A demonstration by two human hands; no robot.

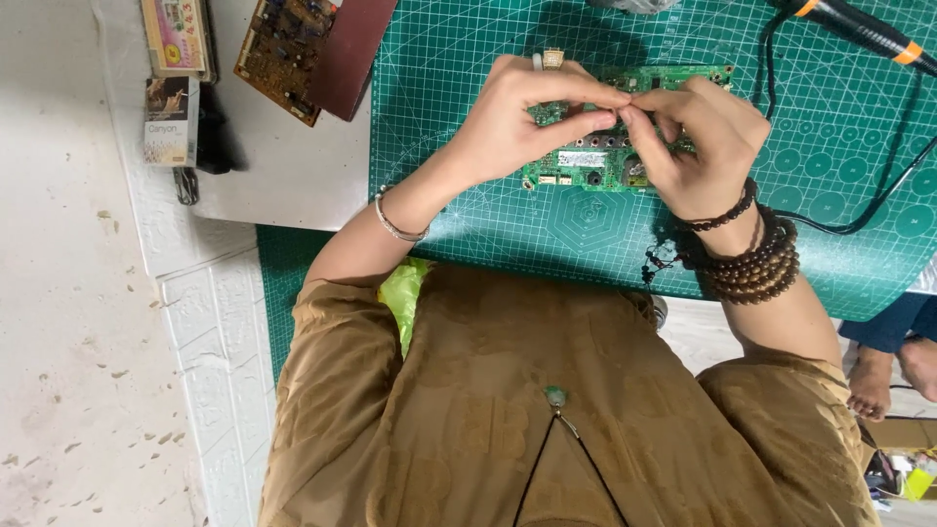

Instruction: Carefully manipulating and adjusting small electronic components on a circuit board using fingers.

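Note:
A green circuit board [595,161] lies flat on a green cutting mat [468,78]. Both hands are raised over it with their fingertips meeting at one spot. My left hand [517,122], with a ring and a silver bangle, has thumb and forefinger pinched and stretched to the right. My right hand [698,146], with dark bead bracelets on its wrist, pinches back at the same spot. Whatever sits between the fingertips is too small to make out. The hands hide the middle of the board.
A brown circuit board [283,44] and a dark red flat piece [353,44] lie at the back left on the white table [293,171], beside two small boxes [174,68]. A black cable [883,195] and an orange-banded tool [864,29] are at the right. Another person's bare feet [893,371] show at the right edge.

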